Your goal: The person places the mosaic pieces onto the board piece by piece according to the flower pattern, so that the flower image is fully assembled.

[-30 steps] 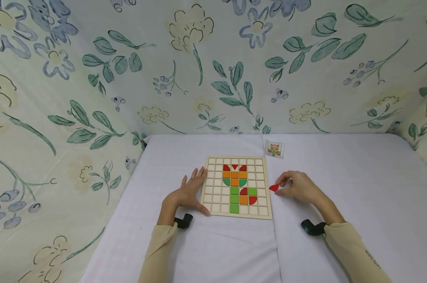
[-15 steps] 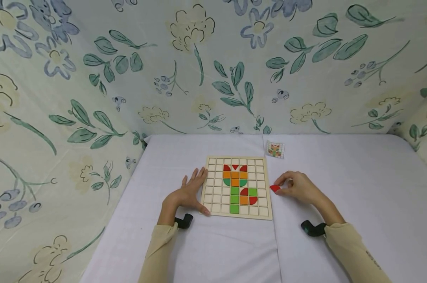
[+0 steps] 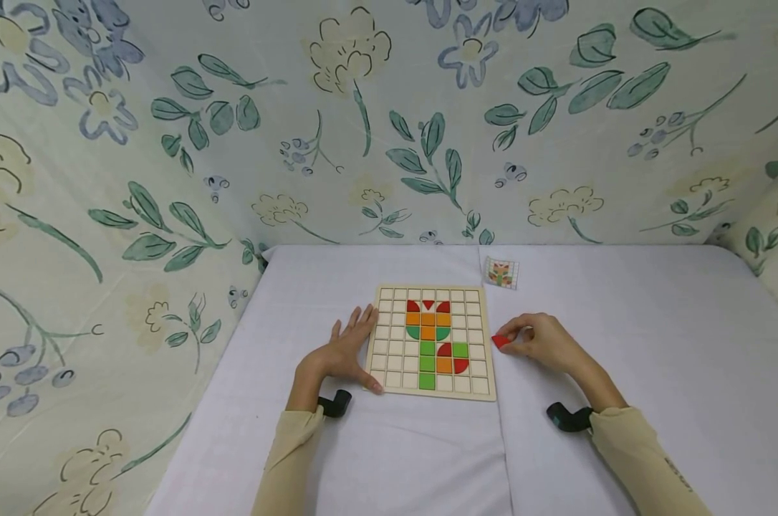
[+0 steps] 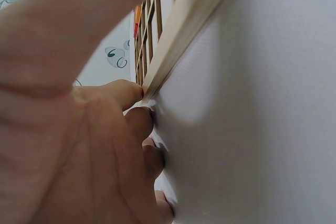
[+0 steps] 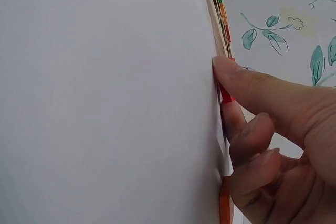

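Observation:
A wooden grid board [image 3: 389,344] lies on the cloth, bearing red, orange and green tiles in a flower-like pattern. My left hand [image 3: 340,355] spreads along its left side, thumb at the near left corner and fingertips at the left edge. Just off the board's right edge, my right hand [image 3: 546,342] pinches a red rounded tile [image 3: 498,342] between thumb and finger, close over the cloth. The right wrist view shows that red tile [image 5: 227,94] edge-on. Below the curled fingers there, an orange tile [image 5: 224,200] shows; the hand hides it in the head view.
A small picture card [image 3: 501,273] with a similar flower pattern lies behind the board's far right corner. White cloth [image 3: 660,322] covers the table, with a seam running right of the board. A floral curtain [image 3: 363,179] hangs behind and at the left.
The red tile has turned slightly between my right fingertips, while that hand has hardly shifted. My left hand and the board stay where they were.

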Available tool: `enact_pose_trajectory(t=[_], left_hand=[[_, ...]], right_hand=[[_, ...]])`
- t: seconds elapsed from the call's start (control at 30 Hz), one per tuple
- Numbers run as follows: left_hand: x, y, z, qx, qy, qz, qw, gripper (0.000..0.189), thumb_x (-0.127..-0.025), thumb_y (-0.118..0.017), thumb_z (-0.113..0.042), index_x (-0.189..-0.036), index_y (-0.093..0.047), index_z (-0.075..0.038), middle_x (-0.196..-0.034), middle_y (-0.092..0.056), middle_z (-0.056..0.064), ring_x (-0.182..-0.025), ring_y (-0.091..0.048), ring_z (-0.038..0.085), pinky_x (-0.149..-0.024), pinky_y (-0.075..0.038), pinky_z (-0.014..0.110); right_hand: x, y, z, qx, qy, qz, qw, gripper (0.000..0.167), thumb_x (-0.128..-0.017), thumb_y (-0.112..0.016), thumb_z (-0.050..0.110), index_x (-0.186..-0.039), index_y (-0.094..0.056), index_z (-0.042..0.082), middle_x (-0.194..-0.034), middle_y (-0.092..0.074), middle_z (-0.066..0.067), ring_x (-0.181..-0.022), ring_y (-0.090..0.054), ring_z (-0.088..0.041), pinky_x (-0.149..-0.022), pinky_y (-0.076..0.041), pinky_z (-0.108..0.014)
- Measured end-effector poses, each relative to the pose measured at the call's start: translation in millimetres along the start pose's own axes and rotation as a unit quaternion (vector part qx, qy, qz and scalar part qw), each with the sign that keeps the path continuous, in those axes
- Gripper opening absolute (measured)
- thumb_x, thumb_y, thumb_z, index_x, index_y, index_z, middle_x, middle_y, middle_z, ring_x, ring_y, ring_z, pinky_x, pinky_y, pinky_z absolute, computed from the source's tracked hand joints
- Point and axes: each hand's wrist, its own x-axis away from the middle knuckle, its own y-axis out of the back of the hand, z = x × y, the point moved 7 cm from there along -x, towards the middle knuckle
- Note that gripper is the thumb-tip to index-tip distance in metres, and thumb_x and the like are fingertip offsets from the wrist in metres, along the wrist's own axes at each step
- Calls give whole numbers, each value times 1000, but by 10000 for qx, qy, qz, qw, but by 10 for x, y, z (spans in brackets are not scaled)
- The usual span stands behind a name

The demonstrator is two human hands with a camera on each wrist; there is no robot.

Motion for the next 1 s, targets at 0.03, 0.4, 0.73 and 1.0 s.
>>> enact_pose_trajectory(t=[0.03,0.4,0.73,1.0], left_hand=[[-1,-1,3,-10,-4,-6,10000,149,-62,-100,-45,-168,1,-14,-176,9,3,-162,17,28,-130,10,61],[-3,-9,24,-62,-16,-7,10000,149,-62,-99,-46,-167,1,-13,-176,9,5,-162,17,29,-130,9,61],[-21,-15,22,-45,-65,-42,10000,150,-62,-100,-45,-167,1,-13,-176,9,5,-162,17,29,-130,9,62],[-15,-15,17,-25,-73,-42,10000,150,-61,-100,-45,-167,1,-12,-176,9,6,-162,16,30,-130,9,62]], right_hand=[[1,3,3,5,22,-7,10000,21,-83,-86,11,-103,-79,6,-90,-71,-5,-70,-52,-13,-57,-41,-20],[7,20,-20,-218,-221,-129,9994,22,-90,-80,12,-109,-79,1,-92,-74,-11,-51,-54,-12,-45,-43,-23],[7,11,-108,-559,-575,85,9967,33,-94,-76,16,-124,-74,1,-100,-73,-13,-54,-52,-13,-47,-42,-22],[3,23,-106,-564,-553,-23,9969,31,-93,-77,15,-121,-76,1,-106,-75,-17,-58,-54,-12,-49,-44,-22]])
